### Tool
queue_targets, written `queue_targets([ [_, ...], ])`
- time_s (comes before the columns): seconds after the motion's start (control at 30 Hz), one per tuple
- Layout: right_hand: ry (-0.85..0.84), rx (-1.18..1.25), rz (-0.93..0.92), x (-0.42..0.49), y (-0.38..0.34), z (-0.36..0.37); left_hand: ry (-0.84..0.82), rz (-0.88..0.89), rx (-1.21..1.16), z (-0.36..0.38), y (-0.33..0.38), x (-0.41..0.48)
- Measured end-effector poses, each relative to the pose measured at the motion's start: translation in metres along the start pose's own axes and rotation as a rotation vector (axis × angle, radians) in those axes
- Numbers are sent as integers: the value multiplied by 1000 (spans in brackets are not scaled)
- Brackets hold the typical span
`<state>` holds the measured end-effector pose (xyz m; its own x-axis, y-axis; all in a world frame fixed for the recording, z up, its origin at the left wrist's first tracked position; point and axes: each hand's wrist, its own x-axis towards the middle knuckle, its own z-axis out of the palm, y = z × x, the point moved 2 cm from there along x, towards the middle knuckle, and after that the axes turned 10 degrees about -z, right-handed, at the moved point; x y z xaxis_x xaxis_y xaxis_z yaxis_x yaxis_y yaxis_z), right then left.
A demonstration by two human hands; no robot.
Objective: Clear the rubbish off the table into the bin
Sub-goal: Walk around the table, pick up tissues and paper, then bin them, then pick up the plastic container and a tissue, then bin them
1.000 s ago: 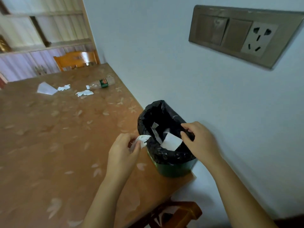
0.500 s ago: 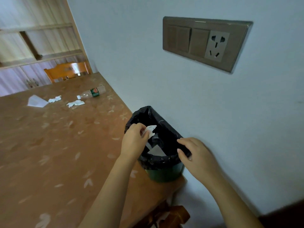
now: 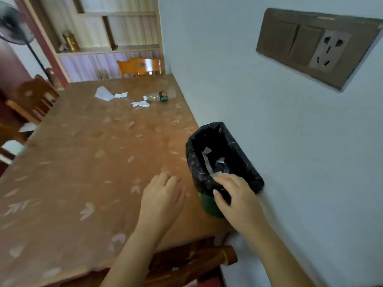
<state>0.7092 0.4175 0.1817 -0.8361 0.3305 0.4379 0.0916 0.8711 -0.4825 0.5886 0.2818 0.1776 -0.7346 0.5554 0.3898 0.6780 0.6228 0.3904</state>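
A small green bin [image 3: 209, 208] lined with a black bag [image 3: 240, 150] stands on the near right corner of the brown table [image 3: 83, 162], against the wall. White paper scraps lie inside it. My right hand [image 3: 238, 195] grips the bin's near rim. My left hand [image 3: 161, 199] hovers over the table just left of the bin, fingers loosely curled and holding nothing. At the far end lie an empty plastic bottle [image 3: 160, 95] on its side, a folded white paper [image 3: 103, 93] and two crumpled paper scraps [image 3: 121, 95] [image 3: 141, 104].
The white wall runs along the table's right edge, with a switch and socket panel [image 3: 310, 46]. Wooden chairs stand at the far end [image 3: 141, 66], at the left [image 3: 31, 100] and under the near edge [image 3: 196, 259]. A fan [image 3: 14, 25] stands at the far left.
My left hand has dropped its crumpled paper into the bin and drawn back to the table beside it. My right hand stays on the bin's rim. The view has swung left.
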Motion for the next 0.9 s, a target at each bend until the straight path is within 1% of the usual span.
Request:
queue_targets([
  [0.17,-143,68,-194,4,-47,41,36,-248,121,-43,-51,-66],
  [0.3,-252,119,-296,1,-93,79,111,-464,140,-79,-93,-119],
  [0.47,-364,173,-459,-13,-168,132,209,-669,176,-123,-146,-187],
  [0.57,-409,206,-516,-25,-220,168,242,-791,167,-152,-181,-227],
  [0.73,-495,272,-588,-57,-320,234,316,-854,177,-208,-252,-297],
  [0.9,-587,335,-646,-89,-433,295,316,-882,246,-263,-324,-363],
])
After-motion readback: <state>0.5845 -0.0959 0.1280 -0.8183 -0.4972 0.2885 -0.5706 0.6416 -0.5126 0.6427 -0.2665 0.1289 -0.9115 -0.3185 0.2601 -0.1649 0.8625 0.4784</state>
